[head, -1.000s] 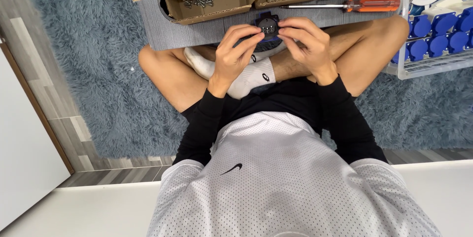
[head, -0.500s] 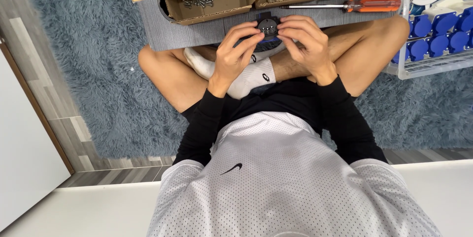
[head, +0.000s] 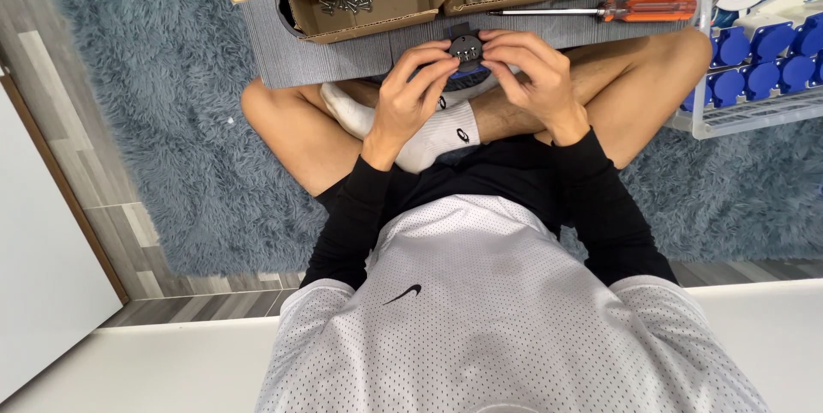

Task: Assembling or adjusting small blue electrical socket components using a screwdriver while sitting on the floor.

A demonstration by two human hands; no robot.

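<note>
Both hands pinch a small black round part above crossed legs.
Left hand [head: 411, 91] and right hand [head: 531, 78] fingers clamp the black round part [head: 467, 51] at the grey worktop [head: 343, 66] edge; orange-handled screwdriver [head: 600, 11] just beyond.

- Your left hand [head: 410, 91] now curls its fingers higher around the small round black part [head: 467, 51], thumb and forefinger pinching its left edge more tightly than a second ago.
- Your right hand [head: 531, 78] has drawn its fingertips inward over the part's top right, so more of the part's face is covered.
- The part itself sits slightly more upright between both grips.
</note>
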